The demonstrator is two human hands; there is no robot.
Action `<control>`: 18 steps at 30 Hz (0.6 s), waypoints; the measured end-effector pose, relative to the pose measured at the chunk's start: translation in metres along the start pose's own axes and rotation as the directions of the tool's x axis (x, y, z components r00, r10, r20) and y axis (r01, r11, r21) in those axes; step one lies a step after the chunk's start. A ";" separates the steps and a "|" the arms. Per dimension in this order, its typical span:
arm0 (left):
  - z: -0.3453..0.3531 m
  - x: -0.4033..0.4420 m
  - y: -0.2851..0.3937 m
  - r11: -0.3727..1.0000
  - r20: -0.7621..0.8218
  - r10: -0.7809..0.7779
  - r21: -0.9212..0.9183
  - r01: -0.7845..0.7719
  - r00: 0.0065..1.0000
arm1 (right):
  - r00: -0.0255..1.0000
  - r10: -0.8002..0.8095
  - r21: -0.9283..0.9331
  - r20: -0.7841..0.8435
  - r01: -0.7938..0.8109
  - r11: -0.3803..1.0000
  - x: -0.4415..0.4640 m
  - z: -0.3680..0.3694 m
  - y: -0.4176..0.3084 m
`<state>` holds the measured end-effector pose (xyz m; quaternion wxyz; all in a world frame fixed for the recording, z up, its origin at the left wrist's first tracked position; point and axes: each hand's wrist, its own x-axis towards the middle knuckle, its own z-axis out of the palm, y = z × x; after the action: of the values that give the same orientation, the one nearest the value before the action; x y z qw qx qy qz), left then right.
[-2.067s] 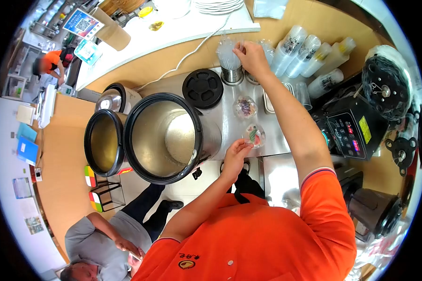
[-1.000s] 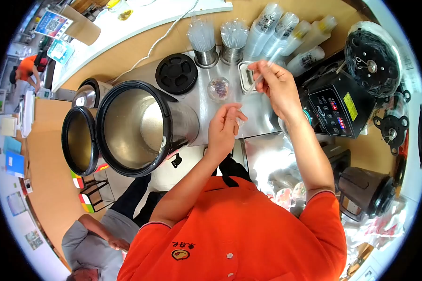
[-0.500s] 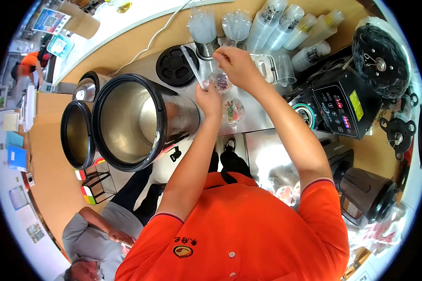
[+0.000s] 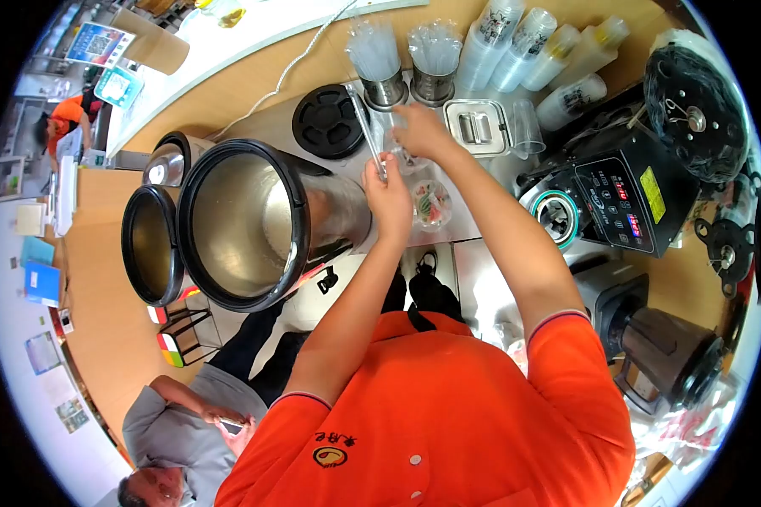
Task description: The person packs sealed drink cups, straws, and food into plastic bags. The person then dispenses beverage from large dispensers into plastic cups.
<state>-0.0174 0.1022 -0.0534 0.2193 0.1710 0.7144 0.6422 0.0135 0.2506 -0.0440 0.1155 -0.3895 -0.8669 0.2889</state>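
Clear straw [image 4: 366, 128] in left hand [image 4: 389, 194], long axis slanting forward, slightly leftward

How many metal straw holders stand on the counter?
2. The left holder stands beside the black lid; the right holder is between it and the cup stacks. I see no others, though something behind the stacks could be hidden.

- Drinks shop, seen from the working side.
- Steel bench [image 4: 271, 125]: cup with fruit-printed top [image 4: 431, 205], straws [image 4: 374, 56] in metal holders, stacked plastic cups [image 4: 492, 42].
- Big steel drum [image 4: 237, 224], black machine [image 4: 621, 198] with lit digits, blender [image 4: 668, 342].
- QR-code sign [image 4: 100, 44].
- Orange shirt [image 4: 457, 406] with badge; another person [image 4: 66, 122] in orange further back.
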 end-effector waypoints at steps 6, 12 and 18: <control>-0.014 -0.045 0.076 0.962 0.395 -0.087 -0.205 0.180 0.915 | 0.971 -0.032 0.754 0.236 -0.162 0.637 -0.073 -0.110 -0.042; -0.022 -0.058 0.090 0.934 0.629 -0.168 -0.146 0.327 0.759 | 0.995 -0.002 0.839 0.098 -0.082 0.537 -0.102 -0.123 -0.046; -0.049 -0.061 0.083 0.807 0.348 0.298 0.405 -0.430 0.889 | 0.980 0.150 0.776 -0.128 0.004 0.631 -0.120 -0.131 -0.039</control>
<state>0.0045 0.0381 0.0382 0.1369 0.4389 0.7656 0.4499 0.1258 0.1952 0.0878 0.3369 -0.3617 -0.6292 0.5998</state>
